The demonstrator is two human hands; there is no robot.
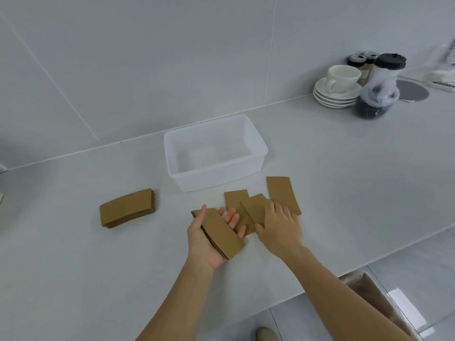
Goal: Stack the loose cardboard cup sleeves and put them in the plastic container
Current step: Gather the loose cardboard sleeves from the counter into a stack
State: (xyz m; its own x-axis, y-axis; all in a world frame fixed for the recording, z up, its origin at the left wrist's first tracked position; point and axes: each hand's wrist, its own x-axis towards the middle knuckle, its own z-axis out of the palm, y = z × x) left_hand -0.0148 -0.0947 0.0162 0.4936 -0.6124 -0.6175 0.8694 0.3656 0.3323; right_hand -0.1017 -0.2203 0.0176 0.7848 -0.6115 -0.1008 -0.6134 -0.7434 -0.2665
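While the left hand point(209, 238) is cradling a small stack point(218, 232) of sleeves in its half-open palm, the right hand point(279, 226) is lying flat, fingers spread, on three loose sleeves point(283, 193) just before the empty container point(256, 141); sliding one free before lifting should avoid dragging its neighbours. Another stack point(126, 207) is sitting well left

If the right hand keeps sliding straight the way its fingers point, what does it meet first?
The right hand already lies on the middle loose sleeve. Straight ahead, up-left, the flat sleeve beside it probably comes first, then the plastic container, though depth is uncertain.
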